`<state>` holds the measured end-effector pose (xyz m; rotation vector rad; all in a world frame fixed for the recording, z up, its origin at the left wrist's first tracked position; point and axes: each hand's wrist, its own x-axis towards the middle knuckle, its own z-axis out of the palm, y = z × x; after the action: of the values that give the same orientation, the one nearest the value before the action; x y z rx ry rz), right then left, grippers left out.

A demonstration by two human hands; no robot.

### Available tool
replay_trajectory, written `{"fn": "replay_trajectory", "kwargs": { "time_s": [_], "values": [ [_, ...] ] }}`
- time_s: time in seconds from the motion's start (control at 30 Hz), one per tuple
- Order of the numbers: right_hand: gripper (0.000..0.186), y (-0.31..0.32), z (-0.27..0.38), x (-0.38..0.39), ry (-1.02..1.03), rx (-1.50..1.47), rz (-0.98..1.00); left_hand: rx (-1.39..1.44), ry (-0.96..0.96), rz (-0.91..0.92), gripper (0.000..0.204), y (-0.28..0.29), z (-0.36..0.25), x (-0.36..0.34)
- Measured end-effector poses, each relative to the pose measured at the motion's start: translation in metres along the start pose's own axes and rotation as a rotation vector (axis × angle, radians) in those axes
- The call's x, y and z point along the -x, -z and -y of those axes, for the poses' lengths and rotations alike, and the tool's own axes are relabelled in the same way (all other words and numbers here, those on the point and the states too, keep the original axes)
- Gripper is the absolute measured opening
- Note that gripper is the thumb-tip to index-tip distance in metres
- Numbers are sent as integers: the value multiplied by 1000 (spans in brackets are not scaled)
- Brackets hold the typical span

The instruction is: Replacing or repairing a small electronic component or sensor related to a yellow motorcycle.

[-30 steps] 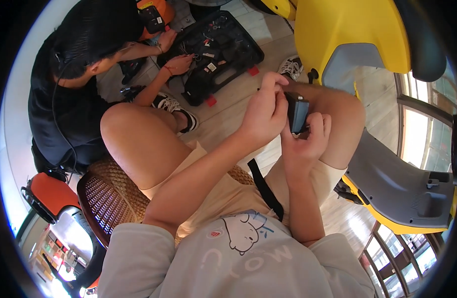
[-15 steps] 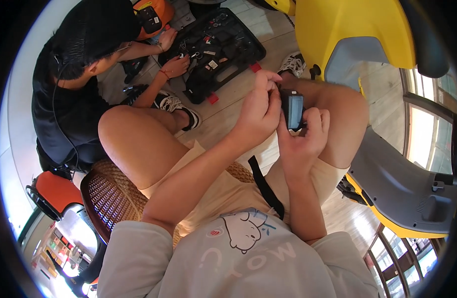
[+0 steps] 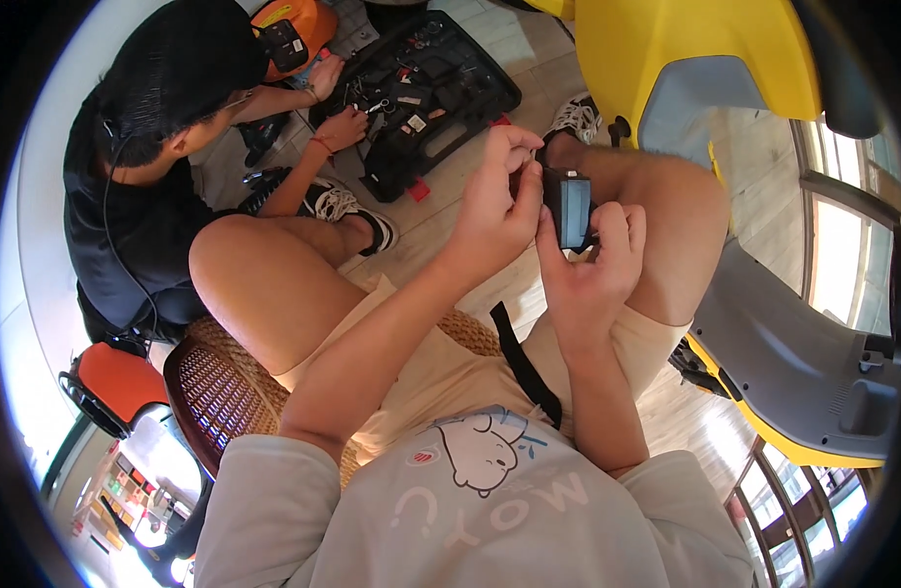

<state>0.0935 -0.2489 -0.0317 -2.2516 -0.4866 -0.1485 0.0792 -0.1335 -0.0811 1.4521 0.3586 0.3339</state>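
Note:
Above my lap, a small black box-shaped device (image 3: 574,214) with a blue-grey panel is gripped upright by my right hand (image 3: 599,260). The thumb lies along its near left edge and the curled fingers are at its right. Right beside it, my left hand (image 3: 499,201) is closed in a pinch, thumb against fingers, at the device's upper left. A dark bit shows between those fingertips, too small to make out.
A person in black (image 3: 137,216) crouches at the left, hands over an open black tool case (image 3: 440,98) on the floor. Beside the case sits an orange bag or cap-like object (image 3: 308,29). A yellow and grey scooter (image 3: 695,59) stands right. I sit on a wicker chair (image 3: 210,402).
Both my hands and the device have shifted slightly left and up in the picture. The other person's near hand has moved a little left over the tool case.

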Motion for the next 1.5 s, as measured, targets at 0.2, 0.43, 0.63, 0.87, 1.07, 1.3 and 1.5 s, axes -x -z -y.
{"fn": "replay_trajectory", "kwargs": {
  "time_s": [0.2,0.43,0.63,0.87,1.07,1.3,1.5],
  "values": [
    [32,2,-1,-4,-19,-8,-19,243,288,-171,17,7,5,-9],
    [36,3,-2,-5,-77,-119,-33,-154,696,-464,19,33,175,-70],
    [32,12,-6,1,-112,-120,-19,-81,854,-355,34,40,209,-132],
    [34,14,3,2,-124,-239,-14,-214,1006,-499,31,117,213,-86],
    [35,4,-4,13,-256,-476,75,-386,890,-386,19,140,151,-70],
    [32,11,1,8,-337,-664,368,355,671,519,40,75,-46,-1],
    [29,21,8,-23,-193,-724,508,243,505,665,40,72,-90,25]
  ]
}}
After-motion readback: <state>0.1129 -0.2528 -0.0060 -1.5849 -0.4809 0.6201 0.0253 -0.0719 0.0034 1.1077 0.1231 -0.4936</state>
